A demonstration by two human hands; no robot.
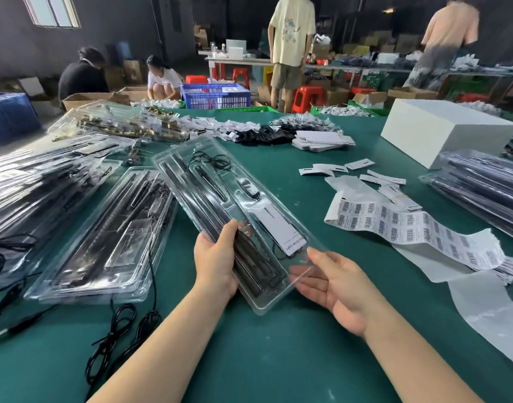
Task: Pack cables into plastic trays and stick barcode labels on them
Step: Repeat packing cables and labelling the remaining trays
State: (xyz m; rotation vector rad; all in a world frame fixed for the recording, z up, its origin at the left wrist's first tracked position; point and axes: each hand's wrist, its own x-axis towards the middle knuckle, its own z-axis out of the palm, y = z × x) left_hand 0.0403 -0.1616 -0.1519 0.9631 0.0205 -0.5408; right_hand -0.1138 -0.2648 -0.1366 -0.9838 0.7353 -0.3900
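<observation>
A clear, ribbed plastic tray (220, 210) is held above the green table (278, 359). It contains black rods, a coiled cable and a white card reading "Grow Light". The left hand (217, 263) grips the tray's left edge; the right hand (333, 289), fingers curled, pinches its near right corner. Right of the tray lies a strip of barcode labels (409, 225).

A packing workshop: cardboard boxes (83, 98), plastic crates (216, 96), long worktables (278, 344).

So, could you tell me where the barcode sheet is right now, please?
The barcode sheet lies on the green table, right of the held tray, just below the loose white tags.
</observation>
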